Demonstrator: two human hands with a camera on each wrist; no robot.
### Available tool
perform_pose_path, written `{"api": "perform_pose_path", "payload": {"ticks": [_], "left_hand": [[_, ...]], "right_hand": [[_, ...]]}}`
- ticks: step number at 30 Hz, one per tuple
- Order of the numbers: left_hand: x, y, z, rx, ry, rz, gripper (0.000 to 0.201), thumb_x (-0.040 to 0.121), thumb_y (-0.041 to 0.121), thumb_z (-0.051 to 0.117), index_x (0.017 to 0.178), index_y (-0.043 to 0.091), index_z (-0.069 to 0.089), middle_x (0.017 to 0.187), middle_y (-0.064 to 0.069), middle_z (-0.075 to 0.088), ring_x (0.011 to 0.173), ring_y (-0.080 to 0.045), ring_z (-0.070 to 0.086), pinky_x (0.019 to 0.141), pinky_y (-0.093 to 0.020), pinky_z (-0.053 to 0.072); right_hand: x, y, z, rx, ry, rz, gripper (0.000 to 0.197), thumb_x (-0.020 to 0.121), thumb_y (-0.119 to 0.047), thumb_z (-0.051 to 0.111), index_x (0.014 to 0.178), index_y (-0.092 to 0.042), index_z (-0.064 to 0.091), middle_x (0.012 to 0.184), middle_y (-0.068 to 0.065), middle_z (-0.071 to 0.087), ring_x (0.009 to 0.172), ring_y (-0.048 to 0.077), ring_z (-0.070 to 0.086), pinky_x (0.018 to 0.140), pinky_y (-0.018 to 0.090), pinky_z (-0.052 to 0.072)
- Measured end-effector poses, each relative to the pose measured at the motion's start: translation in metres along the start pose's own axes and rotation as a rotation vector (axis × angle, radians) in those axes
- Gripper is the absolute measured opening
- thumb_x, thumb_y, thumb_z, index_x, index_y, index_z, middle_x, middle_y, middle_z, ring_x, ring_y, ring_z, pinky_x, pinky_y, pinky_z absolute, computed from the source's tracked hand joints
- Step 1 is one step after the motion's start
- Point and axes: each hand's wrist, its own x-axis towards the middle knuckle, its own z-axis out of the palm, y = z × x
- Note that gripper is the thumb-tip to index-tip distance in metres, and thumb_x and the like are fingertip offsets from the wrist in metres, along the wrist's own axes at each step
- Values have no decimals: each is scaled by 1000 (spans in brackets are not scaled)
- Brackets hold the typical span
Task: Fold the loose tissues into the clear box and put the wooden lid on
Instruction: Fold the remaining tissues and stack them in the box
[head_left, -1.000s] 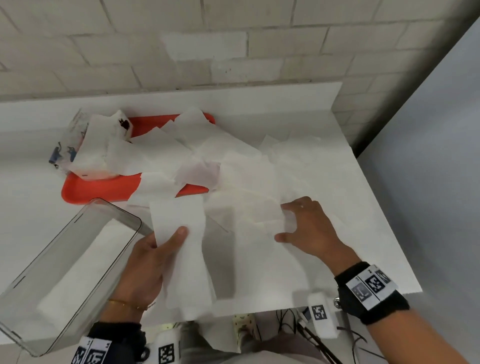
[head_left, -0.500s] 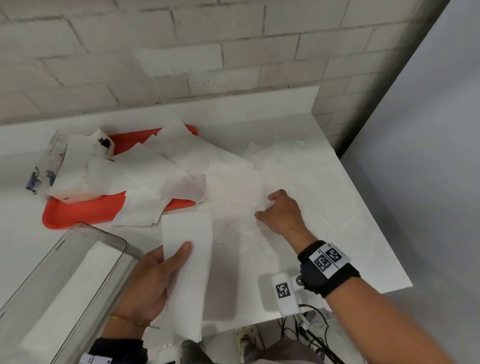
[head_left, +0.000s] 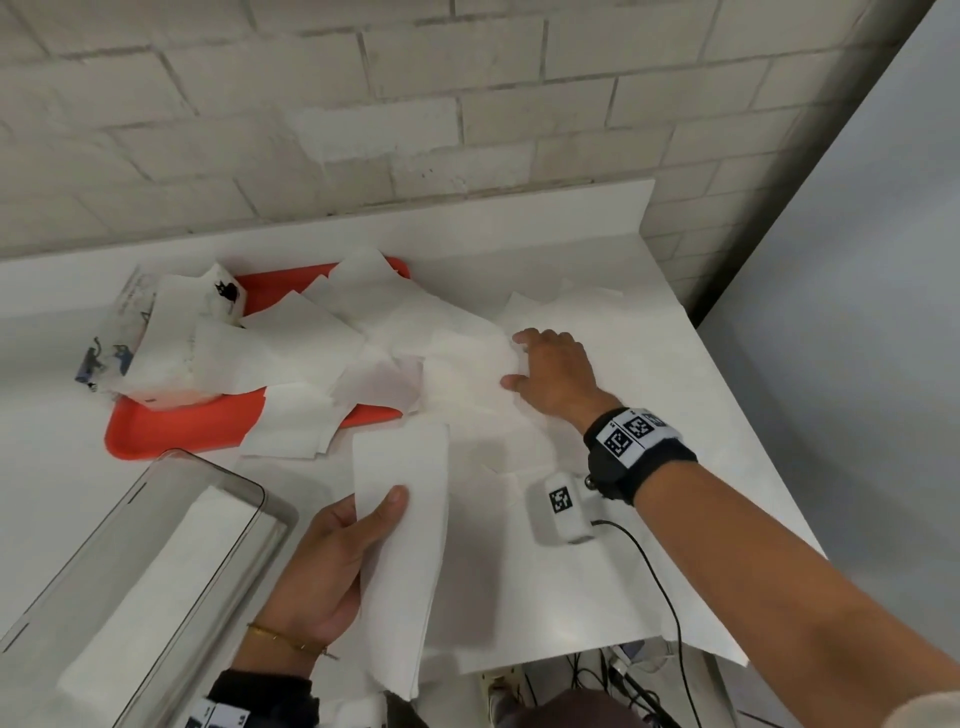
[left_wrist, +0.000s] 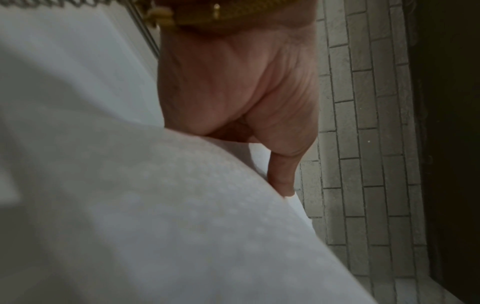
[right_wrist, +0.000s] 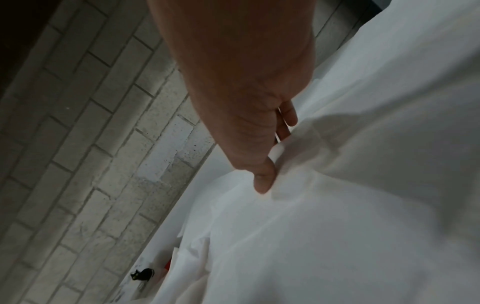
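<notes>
left hand (left_wrist: 233, 86) | thumb on white tissue (left_wrist: 155, 216) | brick wall (left_wrist: 363, 144) behind

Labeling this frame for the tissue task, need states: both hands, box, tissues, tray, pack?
left hand: grips folded tissue strip, thumb on top
right hand: pinches a loose tissue in the pile
clear box: open, no lid, folded tissues inside
loose tissues: unfolded, scattered over tray and counter
red tray: partly covered by tissues
tissue pack: on tray, torn open
wooden lid: not in view
</notes>
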Motion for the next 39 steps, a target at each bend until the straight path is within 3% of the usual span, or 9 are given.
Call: {"api": "perform_pose_path", "payload": {"ticks": [7,11,14,17,22,25,30,34,39], "left_hand": [[-1,3,-2,-136,-21,-10,41,92,23,62,124,-1,73,115,-21,76,94,-29,78,67,-35,63],[12,-1,12,-331,-90,-53,49,101,34,51,139,6,62,141,-16,66,130,-33,65,82,-41,64],[25,-9,27,-501,-88,-60,39,105,37,49,114,13,78,124,-14,71,125,-33,64,107,-57,53],[36,-12,40,-520,-118,-39,41,102,37,51,99,12,83,110,-15,76,109,-31,74,100,-50,58],[43,-8,40,-435,-16,0,37,105,35,57,120,4,71,112,-22,75,113,-41,73,95,-56,60],[41,-5,25,-338,5,71,41,105,27,54,142,13,63,137,-14,70,123,-29,69,95,-46,61],[31,4,7,-107,-18,186,44,96,9,59,135,25,70,140,-10,69,123,-27,69,96,-40,61],[24,7,3,-32,-70,255,65,92,0,59,148,33,56,143,0,67,126,-20,68,94,-31,60],[22,6,-2,-39,-22,179,39,102,22,56,138,15,68,131,-15,73,107,-25,75,82,-33,63]], "right_hand": [[-6,-17,-29,267,-3,26,35,94,-35,74,123,-16,70,120,0,70,115,22,65,90,30,50],[-68,-45,-46,709,-94,-121,15,89,-35,81,91,-22,75,79,-13,69,70,1,62,66,22,47],[-111,-59,-39,742,-238,-267,13,88,-34,83,94,-25,75,91,-8,76,81,7,69,77,35,56],[-134,-59,-24,727,-328,-340,13,88,-26,84,96,-29,75,114,-14,76,108,3,71,101,36,56],[-128,-29,-28,637,-463,-247,26,83,-41,87,104,-28,79,107,-13,78,96,11,73,95,42,60],[-99,-10,-29,500,-251,-64,44,77,-62,82,107,-30,76,106,-15,76,101,6,71,96,36,57],[-42,1,-11,245,-59,198,78,88,-58,74,145,-13,45,138,8,63,125,28,62,98,36,49],[-21,-5,1,237,-2,244,66,90,-39,77,140,-9,46,132,11,65,120,33,64,95,38,53],[-10,1,4,315,34,313,43,91,-18,74,126,5,63,124,20,71,113,36,69,94,39,57]]}}
